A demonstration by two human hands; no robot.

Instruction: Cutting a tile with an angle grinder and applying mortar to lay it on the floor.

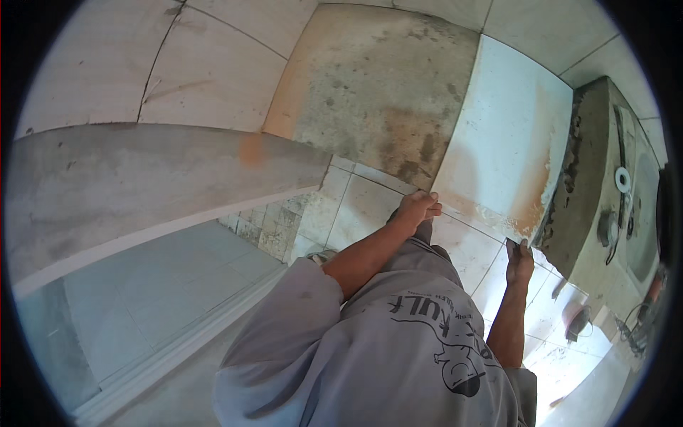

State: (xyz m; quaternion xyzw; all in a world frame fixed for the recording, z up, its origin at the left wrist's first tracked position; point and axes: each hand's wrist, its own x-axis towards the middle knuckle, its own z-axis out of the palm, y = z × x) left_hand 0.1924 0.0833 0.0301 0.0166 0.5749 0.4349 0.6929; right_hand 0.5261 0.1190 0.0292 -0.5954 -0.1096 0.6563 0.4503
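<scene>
A pale white slab (502, 128), with orange stains along its right side and front, lies on the counter beside a mottled grey slab surface (377, 85). My left hand (420, 211) has its fingers curled at the slab's front left corner, where the grey surface meets it. Near the front right corner, my right hand (519, 260) grips the same white slab's edge from below, its fingertips partly hidden. My grey shirt fills the lower middle, and white floor tiles (466, 252) show below the slab.
At right is a rough concrete-edged sink unit (637, 220) with a white ring (622, 179), dark hoses and cables. A grey ledge (128, 171) runs along the left above a lower tiled floor (171, 292). Tiled walls (220, 57) border the top.
</scene>
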